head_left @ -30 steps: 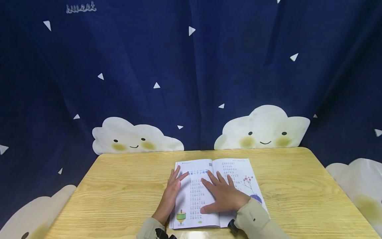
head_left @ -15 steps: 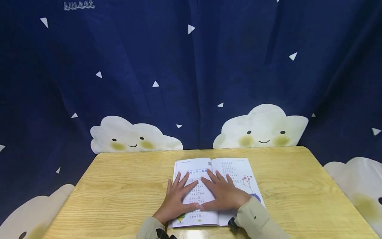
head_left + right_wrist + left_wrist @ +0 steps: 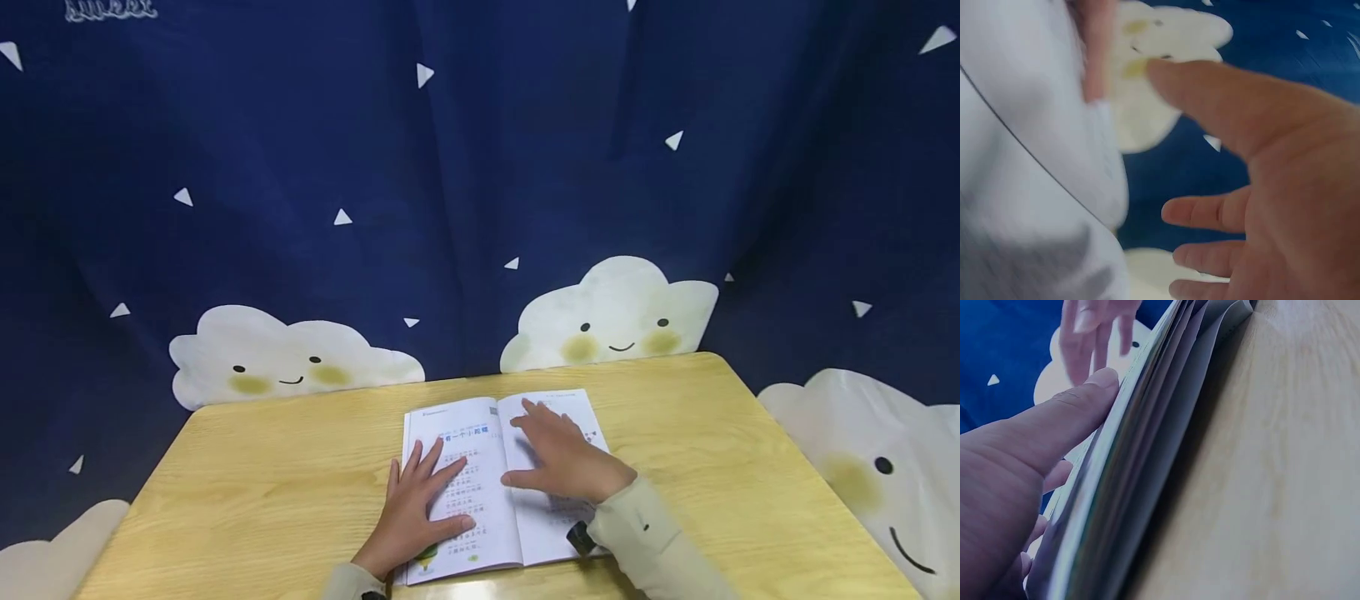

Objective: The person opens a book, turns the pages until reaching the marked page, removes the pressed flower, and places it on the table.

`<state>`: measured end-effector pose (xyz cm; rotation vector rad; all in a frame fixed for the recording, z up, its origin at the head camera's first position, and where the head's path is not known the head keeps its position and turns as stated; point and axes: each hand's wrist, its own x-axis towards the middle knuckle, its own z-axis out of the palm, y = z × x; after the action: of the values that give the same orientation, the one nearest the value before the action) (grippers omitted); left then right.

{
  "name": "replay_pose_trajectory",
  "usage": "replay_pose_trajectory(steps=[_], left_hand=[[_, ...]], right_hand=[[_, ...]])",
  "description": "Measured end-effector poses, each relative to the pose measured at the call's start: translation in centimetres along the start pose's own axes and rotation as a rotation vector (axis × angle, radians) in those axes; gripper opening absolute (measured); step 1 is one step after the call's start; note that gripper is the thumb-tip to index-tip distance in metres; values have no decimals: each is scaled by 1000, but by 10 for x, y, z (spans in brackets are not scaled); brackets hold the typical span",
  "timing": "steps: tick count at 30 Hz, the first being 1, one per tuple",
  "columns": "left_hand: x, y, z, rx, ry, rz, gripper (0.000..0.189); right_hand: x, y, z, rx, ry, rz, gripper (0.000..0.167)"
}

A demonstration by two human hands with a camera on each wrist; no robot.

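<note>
An open book [image 3: 480,533] lies on the wooden table, its left page printed with a blue title and lines of text. My left hand [image 3: 412,508] rests on the left page with fingers spread; in the left wrist view its thumb [image 3: 1066,419] lies on the page near the book's edge [image 3: 1147,437]. Over the right page is my right hand [image 3: 566,458], its fingers loosely extended and partly hiding the print. The right wrist view shows that hand [image 3: 1297,169] apart from the blurred white page [image 3: 1035,162], with nothing between thumb and fingers.
The wooden table [image 3: 262,483] extends to both sides of the book. Behind it hangs a dark blue curtain [image 3: 300,125] with white triangles and smiling clouds [image 3: 615,308]. A black strap piece [image 3: 579,537] sits at the right wrist.
My left hand first came flat onto the left page. Then my right hand lifted off the left page and shifted over the right one. The head view has swung to the right.
</note>
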<state>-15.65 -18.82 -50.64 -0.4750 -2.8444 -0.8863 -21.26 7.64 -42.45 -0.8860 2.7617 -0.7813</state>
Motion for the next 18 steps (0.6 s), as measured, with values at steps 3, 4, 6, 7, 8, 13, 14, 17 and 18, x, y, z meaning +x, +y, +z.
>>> replay_pose_trajectory(steps=[3,4,6,7,8,13,14,17,18], left_hand=[[-3,0,-2,-6,-6,-14,79],[-3,-1,-3,-5,-6,-12,79],[-3,-2,-3,1,1,0,79],[-3,-3,-3,5,4,5,79],[-2,-3,-4,12,9,12,80],[-1,-2,-4,22,6,8,81],[-1,-1,-4,19,5,6,81],[-2,1,-3,9,4,3,81],[-2,1,-3,6,4,5,81]], right_hand=[[-7,8,-15,-19,63,55,71],[-10,11,-20,-25,82,75,69],[-16,18,-29,-45,116,121,63],[-19,22,-33,-59,131,143,59],[-22,26,-36,-78,143,166,55],[-36,40,-42,-180,125,295,30],[-39,42,-42,-195,113,318,26],[-44,45,-39,-237,78,366,26],[-45,46,-37,-250,70,377,28]])
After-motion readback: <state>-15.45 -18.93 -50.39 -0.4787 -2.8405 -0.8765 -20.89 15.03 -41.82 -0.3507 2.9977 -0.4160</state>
